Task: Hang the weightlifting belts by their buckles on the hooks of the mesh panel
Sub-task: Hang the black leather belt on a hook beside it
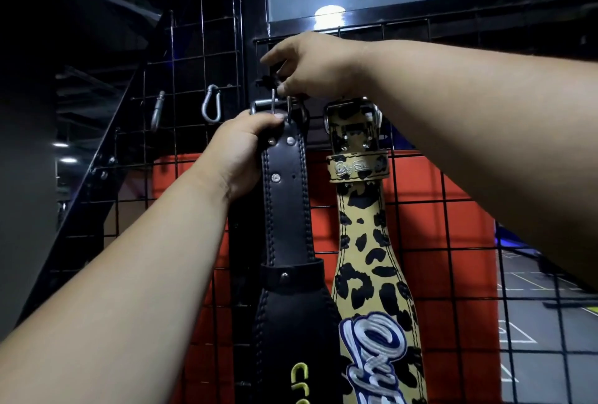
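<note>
Now the black belt (286,209), just left of the leopard belt (362,225), is gripped below its buckle (278,109) by the left hand (239,154), while the prongs are pinched by the right hand (310,63); the buckle should be steadied until seated on the hook.

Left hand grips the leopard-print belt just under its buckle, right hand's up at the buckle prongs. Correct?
Not quite. The head view shows the left hand gripping the black belt just under its buckle; the leopard-print belt hangs untouched beside it. The right hand is at the prongs, as said.
</note>
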